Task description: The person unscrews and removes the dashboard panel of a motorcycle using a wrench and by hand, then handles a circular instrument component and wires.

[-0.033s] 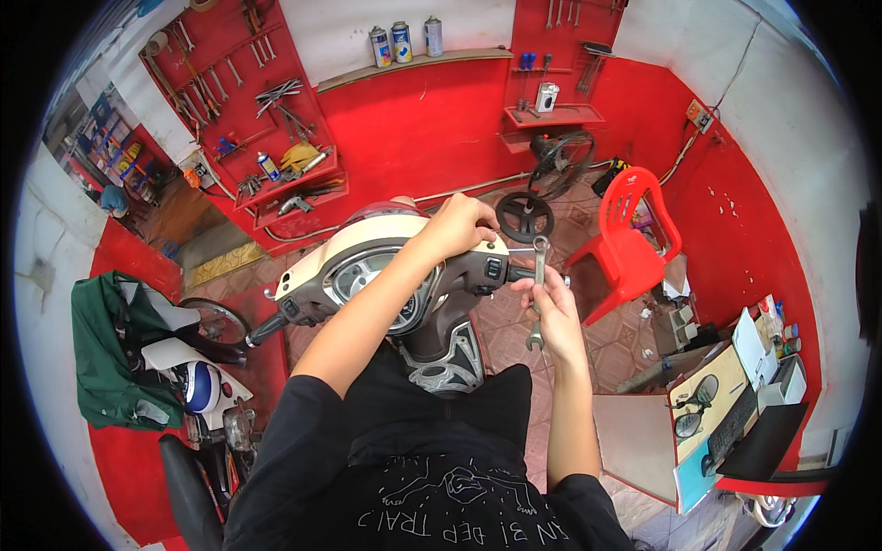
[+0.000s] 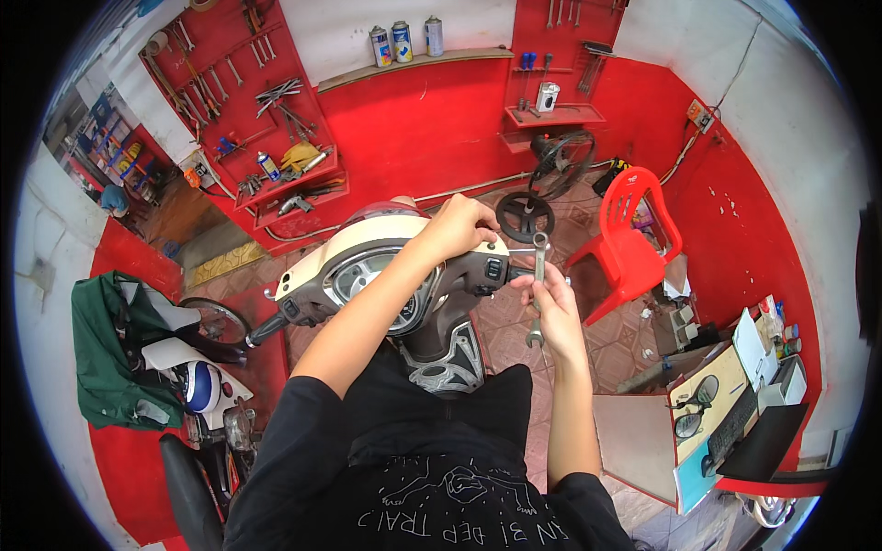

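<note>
A cream and dark-brown scooter handlebar (image 2: 367, 241) with a round dial cluster (image 2: 356, 275) stands in front of me. My left hand (image 2: 459, 226) reaches across it to the right end of the cream cover. Its fingers are curled down by the cover's far edge, and what they grip, if anything, is hidden. In my right hand (image 2: 554, 305) is a steel combination wrench (image 2: 539, 274), held by its shaft between thumb and fingers. The wrench's ring end points away from me, near the brake lever, and its open jaw towards me. The right handlebar grip (image 2: 522, 274) is partly behind the wrench and hand.
A red plastic chair (image 2: 634, 243) and a black fan (image 2: 562, 165) stand beyond my right hand. At right is a desk (image 2: 684, 450) with loose mirrors (image 2: 706, 390) and a keyboard (image 2: 732, 427). Another motorbike (image 2: 197, 386) is at left; a red tool board (image 2: 230, 69) hangs behind.
</note>
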`<state>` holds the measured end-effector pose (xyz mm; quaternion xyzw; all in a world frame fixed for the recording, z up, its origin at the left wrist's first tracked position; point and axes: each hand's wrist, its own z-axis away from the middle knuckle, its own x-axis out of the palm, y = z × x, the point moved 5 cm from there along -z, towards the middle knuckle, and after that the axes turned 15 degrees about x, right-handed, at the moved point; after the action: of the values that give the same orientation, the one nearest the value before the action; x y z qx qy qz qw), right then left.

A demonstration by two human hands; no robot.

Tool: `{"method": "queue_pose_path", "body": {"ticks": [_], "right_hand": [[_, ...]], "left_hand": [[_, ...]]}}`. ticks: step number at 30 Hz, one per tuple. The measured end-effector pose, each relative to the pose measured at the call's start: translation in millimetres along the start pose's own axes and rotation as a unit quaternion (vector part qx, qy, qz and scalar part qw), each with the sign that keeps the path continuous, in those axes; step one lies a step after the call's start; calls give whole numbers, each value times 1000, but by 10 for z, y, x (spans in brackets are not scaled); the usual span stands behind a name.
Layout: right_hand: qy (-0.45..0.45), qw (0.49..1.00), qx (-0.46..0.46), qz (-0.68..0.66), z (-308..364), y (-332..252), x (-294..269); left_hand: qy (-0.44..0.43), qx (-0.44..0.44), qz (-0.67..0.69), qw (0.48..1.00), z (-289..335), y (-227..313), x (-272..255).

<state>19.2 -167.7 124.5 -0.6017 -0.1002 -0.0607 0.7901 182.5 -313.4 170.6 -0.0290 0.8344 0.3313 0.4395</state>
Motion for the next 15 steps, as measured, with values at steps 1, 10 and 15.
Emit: {"method": "queue_pose_path", "body": {"ticks": [1, 10, 15], "right_hand": [[-6, 1000, -11, 9, -49, -46, 17], [-7, 998, -11, -53, -383, -147, -41], [6, 994, -39, -106, -490, -184, -93]], "left_hand": [[-1, 4, 5, 1000, 9, -11, -2], [-37, 18, 110, 993, -56, -175, 66], [-6, 13, 106, 994, -65, -127, 50]]}}
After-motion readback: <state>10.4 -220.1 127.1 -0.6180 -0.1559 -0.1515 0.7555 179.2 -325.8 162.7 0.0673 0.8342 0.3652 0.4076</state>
